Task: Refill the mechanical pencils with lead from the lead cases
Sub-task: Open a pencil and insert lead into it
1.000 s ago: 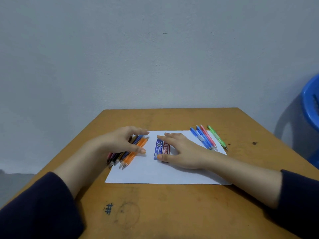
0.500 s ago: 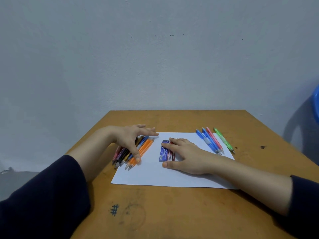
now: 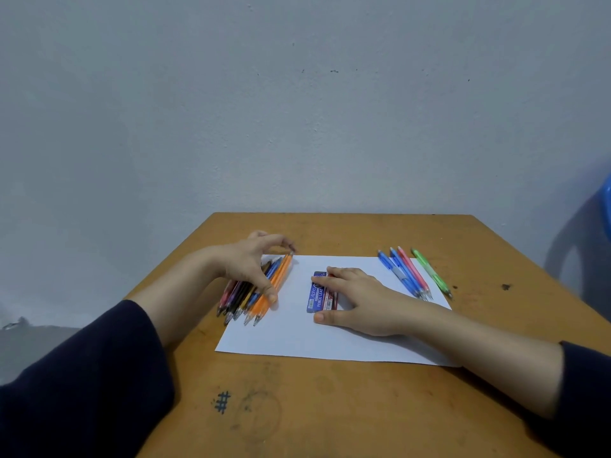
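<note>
Left hand [image 3: 251, 264] has arched, thumb and fingertips now pinching one orange plastic mechanical pencil [image 3: 282, 273]. Right hand [image 3: 360, 302] stays flat, fingers straight, on blue-and-red lead cases [image 3: 316, 295]. Pickup likely starting.

A white sheet [image 3: 297, 338] lies on the wooden table [image 3: 330, 408].

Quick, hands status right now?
Left hand: arched over pencil bundle, thumb on orange pencil; grip cannot be told.
Right hand: open, fingers resting on lead cases.
</note>
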{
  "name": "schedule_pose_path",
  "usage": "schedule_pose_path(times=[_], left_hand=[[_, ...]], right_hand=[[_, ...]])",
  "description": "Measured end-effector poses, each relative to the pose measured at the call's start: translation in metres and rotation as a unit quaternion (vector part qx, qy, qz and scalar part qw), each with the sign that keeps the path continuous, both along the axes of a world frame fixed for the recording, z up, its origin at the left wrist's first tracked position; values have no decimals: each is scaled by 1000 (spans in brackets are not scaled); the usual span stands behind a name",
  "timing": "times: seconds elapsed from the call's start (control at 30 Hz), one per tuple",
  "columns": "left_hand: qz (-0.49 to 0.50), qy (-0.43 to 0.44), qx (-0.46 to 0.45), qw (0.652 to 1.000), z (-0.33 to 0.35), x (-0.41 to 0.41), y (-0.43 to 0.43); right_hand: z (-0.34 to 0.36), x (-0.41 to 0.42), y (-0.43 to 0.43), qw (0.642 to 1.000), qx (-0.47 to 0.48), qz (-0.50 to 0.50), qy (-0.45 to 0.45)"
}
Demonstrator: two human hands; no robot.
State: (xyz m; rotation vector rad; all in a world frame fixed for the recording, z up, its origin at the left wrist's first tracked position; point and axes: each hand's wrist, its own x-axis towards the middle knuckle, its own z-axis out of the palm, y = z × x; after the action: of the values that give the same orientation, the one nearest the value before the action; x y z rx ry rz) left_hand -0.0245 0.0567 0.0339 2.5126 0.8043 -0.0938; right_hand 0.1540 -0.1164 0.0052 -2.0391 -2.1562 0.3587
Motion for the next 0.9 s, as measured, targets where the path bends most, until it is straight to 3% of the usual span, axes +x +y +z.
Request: schedule_pose_path(times=[0.17, 0.5, 0.7, 0.9], left_hand=[[-3, -142, -48, 989, 2, 2, -15], [47, -274, -100, 955, 3, 8, -43], [60, -355, -121, 925, 2, 17, -62], [91, -416, -120, 897, -6, 25, -71]], right_hand=[[-1, 1, 0, 1000, 2, 1, 0], [-3, 4, 1, 1000, 23, 3, 14], [4, 11, 5, 967, 146, -66, 199], [18, 21, 10, 896, 264, -66, 350]])
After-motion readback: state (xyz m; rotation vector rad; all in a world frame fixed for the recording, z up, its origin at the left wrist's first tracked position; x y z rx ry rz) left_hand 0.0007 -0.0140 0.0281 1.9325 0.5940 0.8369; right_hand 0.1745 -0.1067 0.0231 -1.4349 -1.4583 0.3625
